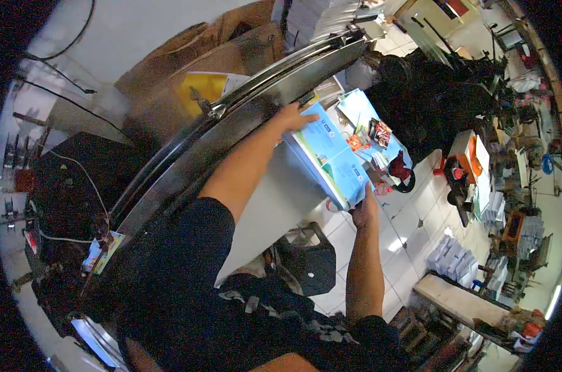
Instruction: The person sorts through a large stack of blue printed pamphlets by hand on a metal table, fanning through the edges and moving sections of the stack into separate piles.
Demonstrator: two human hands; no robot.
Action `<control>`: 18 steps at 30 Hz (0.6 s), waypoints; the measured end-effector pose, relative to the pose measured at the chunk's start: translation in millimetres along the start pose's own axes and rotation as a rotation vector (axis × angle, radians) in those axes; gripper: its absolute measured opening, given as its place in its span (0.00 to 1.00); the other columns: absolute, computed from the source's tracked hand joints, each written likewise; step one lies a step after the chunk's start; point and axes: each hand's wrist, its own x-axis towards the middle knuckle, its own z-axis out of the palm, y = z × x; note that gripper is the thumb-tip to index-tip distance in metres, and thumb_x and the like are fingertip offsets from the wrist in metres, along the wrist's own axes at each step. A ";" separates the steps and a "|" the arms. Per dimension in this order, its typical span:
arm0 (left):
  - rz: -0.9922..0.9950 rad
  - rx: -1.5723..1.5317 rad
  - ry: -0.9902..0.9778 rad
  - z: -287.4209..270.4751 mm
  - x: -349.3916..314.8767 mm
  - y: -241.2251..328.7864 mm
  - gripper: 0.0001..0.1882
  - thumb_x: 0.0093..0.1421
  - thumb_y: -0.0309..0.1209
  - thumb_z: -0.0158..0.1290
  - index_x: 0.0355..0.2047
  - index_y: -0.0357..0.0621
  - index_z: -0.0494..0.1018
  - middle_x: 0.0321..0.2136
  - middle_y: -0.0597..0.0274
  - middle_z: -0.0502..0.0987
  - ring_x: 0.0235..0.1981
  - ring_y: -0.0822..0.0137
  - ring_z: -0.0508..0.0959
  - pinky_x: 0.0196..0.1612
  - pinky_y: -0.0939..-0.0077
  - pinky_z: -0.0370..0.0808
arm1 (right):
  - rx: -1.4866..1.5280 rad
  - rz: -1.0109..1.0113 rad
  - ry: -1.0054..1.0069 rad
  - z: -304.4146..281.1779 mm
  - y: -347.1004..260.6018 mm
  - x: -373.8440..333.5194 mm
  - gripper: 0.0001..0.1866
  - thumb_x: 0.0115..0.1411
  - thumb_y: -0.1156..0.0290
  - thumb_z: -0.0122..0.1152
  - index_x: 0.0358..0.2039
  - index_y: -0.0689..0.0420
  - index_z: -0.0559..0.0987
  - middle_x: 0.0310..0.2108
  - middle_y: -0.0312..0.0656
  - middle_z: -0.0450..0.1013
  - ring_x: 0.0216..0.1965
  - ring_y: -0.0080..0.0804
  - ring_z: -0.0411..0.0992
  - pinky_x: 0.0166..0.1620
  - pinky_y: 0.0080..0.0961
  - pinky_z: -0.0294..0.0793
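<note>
A thick stack of light blue printed sheets [330,152] with a green and white lower edge is held between my two hands, tilted over the pale tabletop [272,204]. My left hand [293,119] grips its far left end, with fingers over the top face. At the near right end, my right hand [365,212] is closed around the stack's corner; part of its fingers is hidden underneath. Beyond the stack lie more light blue sheets [357,106], with a dark red and brown packet [380,132] and a small orange-red packet [356,142] on them.
A long metal machine rail [275,77] runs along my left, with cardboard [213,53] behind it. A black stool [312,263] stands on the white tiled floor [389,248]. Paper stacks [451,257] and an orange-and-white box [470,155] are at the right.
</note>
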 end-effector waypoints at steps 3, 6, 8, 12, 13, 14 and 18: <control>0.020 -0.206 0.207 -12.5 -45.8 21.6 0.53 0.47 0.62 0.59 0.61 0.34 0.58 0.57 0.35 0.64 0.59 0.47 0.66 0.60 0.64 0.64 | -0.031 -0.022 0.023 -20.5 4.4 -36.2 0.47 0.55 0.35 0.52 0.67 0.49 0.51 0.67 0.47 0.48 0.66 0.45 0.51 0.59 0.63 0.52; 0.075 -0.365 0.373 -30.6 -83.8 -26.3 0.48 0.51 0.58 0.57 0.61 0.35 0.59 0.58 0.37 0.64 0.59 0.48 0.66 0.61 0.64 0.62 | -0.152 -0.006 -0.037 -27.5 14.2 -67.7 0.56 0.51 0.33 0.56 0.69 0.48 0.40 0.70 0.47 0.32 0.71 0.42 0.35 0.61 0.67 0.42; 0.138 -0.350 0.515 -28.0 -140.3 -29.9 0.40 0.55 0.51 0.57 0.59 0.36 0.62 0.57 0.43 0.66 0.59 0.52 0.66 0.61 0.64 0.62 | -0.042 0.016 0.072 -53.7 38.2 -70.1 0.53 0.54 0.35 0.54 0.69 0.49 0.42 0.70 0.47 0.32 0.71 0.44 0.34 0.62 0.66 0.39; 0.135 -0.403 0.615 -2.2 -275.3 -89.4 0.30 0.59 0.39 0.56 0.57 0.36 0.64 0.55 0.46 0.69 0.58 0.57 0.68 0.60 0.68 0.63 | -0.076 0.050 -0.079 -82.1 83.6 -78.5 0.46 0.59 0.40 0.52 0.67 0.52 0.48 0.70 0.49 0.39 0.70 0.43 0.38 0.62 0.63 0.42; 0.128 -0.437 0.648 7.7 -313.3 -113.7 0.27 0.60 0.35 0.56 0.56 0.36 0.65 0.54 0.47 0.70 0.57 0.59 0.69 0.59 0.69 0.65 | -0.080 0.074 0.002 -81.7 95.8 -80.0 0.45 0.58 0.42 0.54 0.67 0.54 0.50 0.67 0.50 0.48 0.68 0.45 0.46 0.61 0.60 0.49; 0.042 -0.378 0.684 15.8 -362.7 -135.1 0.24 0.60 0.33 0.56 0.54 0.35 0.66 0.52 0.48 0.71 0.55 0.61 0.71 0.57 0.70 0.67 | -0.094 0.087 -0.019 -85.1 109.3 -81.2 0.45 0.58 0.42 0.54 0.67 0.54 0.50 0.67 0.50 0.48 0.68 0.45 0.46 0.61 0.60 0.49; -0.290 -0.307 0.838 44.3 -533.1 -159.6 0.17 0.60 0.28 0.53 0.49 0.36 0.70 0.42 0.53 0.77 0.44 0.66 0.77 0.47 0.72 0.75 | -0.546 0.145 -0.106 -138.6 171.8 -60.0 0.40 0.57 0.49 0.60 0.63 0.59 0.57 0.56 0.51 0.66 0.51 0.47 0.68 0.50 0.48 0.67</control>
